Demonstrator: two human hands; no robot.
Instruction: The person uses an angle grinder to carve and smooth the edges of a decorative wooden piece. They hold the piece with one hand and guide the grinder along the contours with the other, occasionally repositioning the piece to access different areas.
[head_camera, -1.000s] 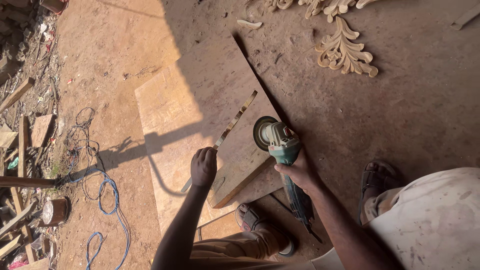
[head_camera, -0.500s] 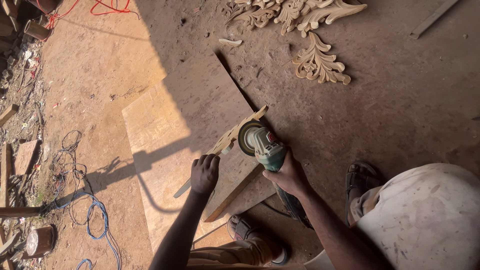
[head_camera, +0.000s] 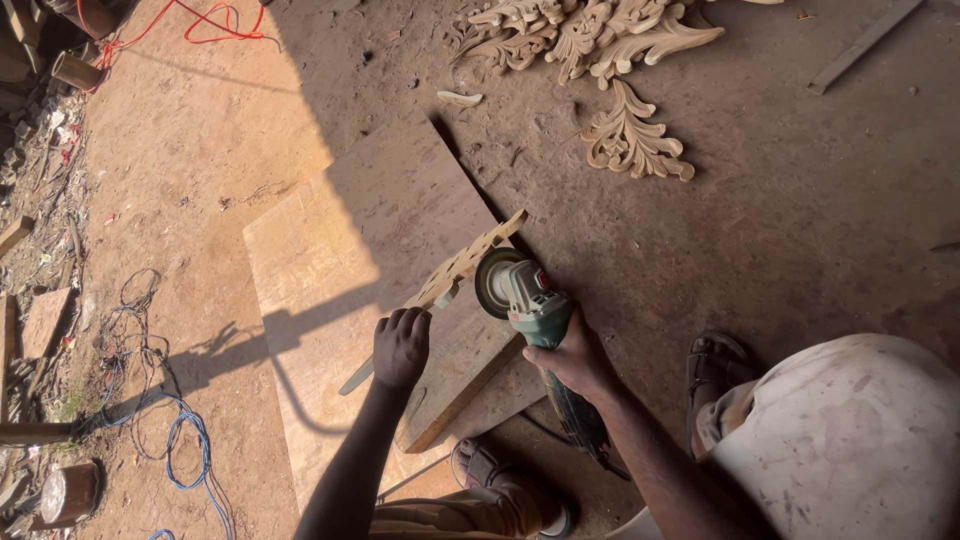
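Observation:
My left hand (head_camera: 401, 346) grips a thin carved wooden piece (head_camera: 462, 264) and holds it on edge over a plywood board (head_camera: 340, 260) on the ground. My right hand (head_camera: 573, 359) is closed around the body of a green and grey angle grinder (head_camera: 530, 300). Its round disc (head_camera: 492, 282) sits right against the carved piece near its upper end. A smaller wood block (head_camera: 470, 385) lies under my left hand.
Several carved leaf-shaped wooden ornaments (head_camera: 632, 140) lie on the dirt floor at the top. Blue cable (head_camera: 190, 450) and grey wire coil at the left, red cable (head_camera: 200, 25) top left. My sandalled feet (head_camera: 715, 370) rest beside the board. Scrap wood lines the left edge.
The view has shifted, so everything sits lower and to the right. The grinder disc has come closer against the carved piece, which my left hand keeps holding.

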